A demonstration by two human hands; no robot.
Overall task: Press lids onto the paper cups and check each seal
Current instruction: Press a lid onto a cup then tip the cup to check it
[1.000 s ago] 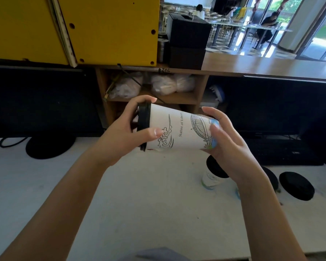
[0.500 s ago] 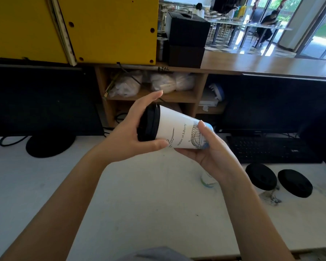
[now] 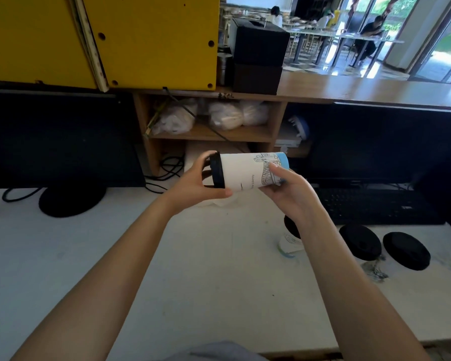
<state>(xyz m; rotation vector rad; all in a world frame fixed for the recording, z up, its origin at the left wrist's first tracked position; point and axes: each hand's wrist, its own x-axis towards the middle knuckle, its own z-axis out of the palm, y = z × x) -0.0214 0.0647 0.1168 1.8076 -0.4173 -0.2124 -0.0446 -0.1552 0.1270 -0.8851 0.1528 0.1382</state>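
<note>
Left hand (image 3: 195, 183) is gripping the lidded end of a paper cup (image 3: 242, 173). Its fingers are curling over the black lid (image 3: 216, 170) and its thumb is running along the underside of the cup wall. Right hand (image 3: 289, 194) is clasping the other end, fingers wrapping round the wall near the blue base band. Both hands are clamped on the one cup, one at each end, not touching each other.

Cup is lying on its side in the air above the white tabletop (image 3: 219, 277), lid pointing to the person's left, base to the right. A line drawing and small print are facing the camera. Lid is sitting on the rim along the visible arc; far side hidden.

Below the right wrist a second paper cup (image 3: 288, 243) is standing on the tabletop, partly hidden by the forearm. Its top is showing dark; cannot tell how a lid is seated there. Just right of it, two loose black lids (image 3: 359, 242) are lying flat, side by side, apart.

Behind them a black keyboard (image 3: 370, 207) is lying before a dark monitor (image 3: 375, 142). Far left, a round monitor base (image 3: 71, 201) is resting on the tabletop, with cables (image 3: 167, 173) trailing nearby. Beyond the cup a wooden shelf (image 3: 208, 135) is holding plastic bags (image 3: 227, 115). Yellow panels (image 3: 154, 40) and a black box (image 3: 258, 45) are standing above it.
</note>
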